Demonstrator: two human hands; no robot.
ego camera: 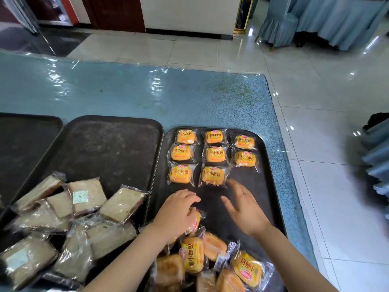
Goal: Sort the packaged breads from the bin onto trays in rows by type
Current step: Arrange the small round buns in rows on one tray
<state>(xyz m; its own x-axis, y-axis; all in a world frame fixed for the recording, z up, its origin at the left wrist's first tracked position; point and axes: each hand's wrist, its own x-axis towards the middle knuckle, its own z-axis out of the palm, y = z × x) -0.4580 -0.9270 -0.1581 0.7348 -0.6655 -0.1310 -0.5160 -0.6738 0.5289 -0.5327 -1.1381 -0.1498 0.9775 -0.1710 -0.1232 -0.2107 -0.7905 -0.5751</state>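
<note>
Now mid-sort: left hand curled over yellow bun pack below rows on right tray; right hand spread, empty. Next: third-row gap beside.

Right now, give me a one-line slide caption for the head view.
Eight yellow packaged small breads sit in rows on the right black tray; left hand grips another, right hand hovers open.

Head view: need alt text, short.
A person's left hand grips a yellow bun packet over the right tray, where eight matching packets sit in three columns; the right hand hovers open beside it. Loose yellow buns pile nearest the camera, wrapped brown bread slices at left.
</note>
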